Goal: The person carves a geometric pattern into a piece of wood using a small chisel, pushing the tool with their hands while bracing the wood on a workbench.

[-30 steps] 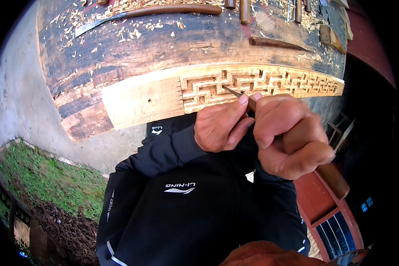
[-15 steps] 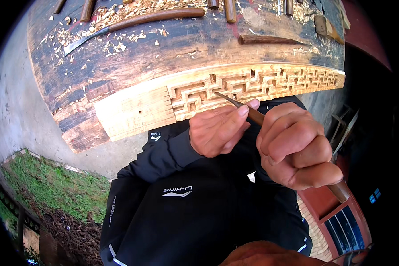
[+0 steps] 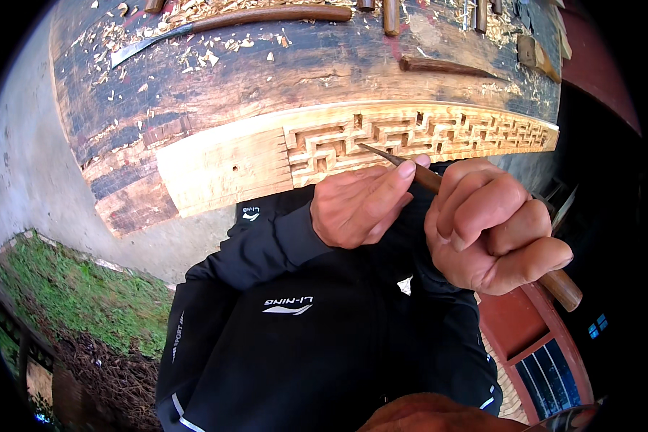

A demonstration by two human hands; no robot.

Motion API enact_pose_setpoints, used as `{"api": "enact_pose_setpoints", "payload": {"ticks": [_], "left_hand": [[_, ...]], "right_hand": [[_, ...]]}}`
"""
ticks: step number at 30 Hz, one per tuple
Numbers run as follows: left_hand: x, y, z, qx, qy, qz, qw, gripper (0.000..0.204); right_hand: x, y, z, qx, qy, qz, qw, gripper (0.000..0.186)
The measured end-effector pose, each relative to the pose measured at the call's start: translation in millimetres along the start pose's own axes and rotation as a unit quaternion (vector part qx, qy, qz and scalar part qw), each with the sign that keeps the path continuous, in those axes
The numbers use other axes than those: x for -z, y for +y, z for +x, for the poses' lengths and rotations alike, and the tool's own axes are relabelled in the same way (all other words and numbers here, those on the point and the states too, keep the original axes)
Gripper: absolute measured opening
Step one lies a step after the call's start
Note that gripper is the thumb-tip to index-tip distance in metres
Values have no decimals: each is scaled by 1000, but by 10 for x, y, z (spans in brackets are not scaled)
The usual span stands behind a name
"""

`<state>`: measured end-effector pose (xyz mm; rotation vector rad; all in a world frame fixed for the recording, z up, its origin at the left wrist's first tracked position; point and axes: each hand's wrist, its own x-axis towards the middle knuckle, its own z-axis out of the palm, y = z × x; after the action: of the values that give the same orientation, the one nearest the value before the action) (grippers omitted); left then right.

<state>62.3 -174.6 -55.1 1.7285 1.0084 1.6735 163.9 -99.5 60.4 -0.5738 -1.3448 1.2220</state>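
Observation:
A long pale board [image 3: 223, 173] carved with a stepped fretwork pattern over its right portion lies along the bench's near edge; its plain left end has a small hole. A slim chisel [image 3: 428, 177] with a dark wooden handle has its tip in a carved groove. My left hand [image 3: 356, 205] pinches the chisel near the blade with thumb and fingers, just at the board's near edge. My right hand [image 3: 493, 227] is wrapped round the handle, whose butt sticks out below it to the lower right.
The worn bench [image 3: 230, 86] holds wood shavings, a long-handled chisel [image 3: 266, 16], several more tool handles, a pointed wooden-handled tool [image 3: 439, 65] and a mallet-like tool [image 3: 536, 57]. Below left are grey concrete and grass; at lower right, a red wooden piece of furniture [image 3: 507, 324].
My right hand has shifted slightly to the right with the handle, which now lies a little flatter. The blade tip remains in the carved pattern.

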Motion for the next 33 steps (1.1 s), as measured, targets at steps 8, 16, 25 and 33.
{"api": "enact_pose_setpoints", "payload": {"ticks": [8, 16, 25, 33], "left_hand": [[21, 29, 5, 16, -3, -6, 1000, 72], [26, 60, 39, 22, 1, 3, 1000, 75], [-12, 14, 16, 3, 34, -14, 999, 72], [78, 23, -19, 21, 21, -51, 998, 69]], "right_hand": [[3, 2, 2, -10, -2, 0, 1000, 52], [-104, -64, 71, -52, 24, -41, 998, 49], [-104, 79, -5, 38, 7, -17, 999, 40], [-93, 105, -48, 39, -66, -11, 997, 59]]}}
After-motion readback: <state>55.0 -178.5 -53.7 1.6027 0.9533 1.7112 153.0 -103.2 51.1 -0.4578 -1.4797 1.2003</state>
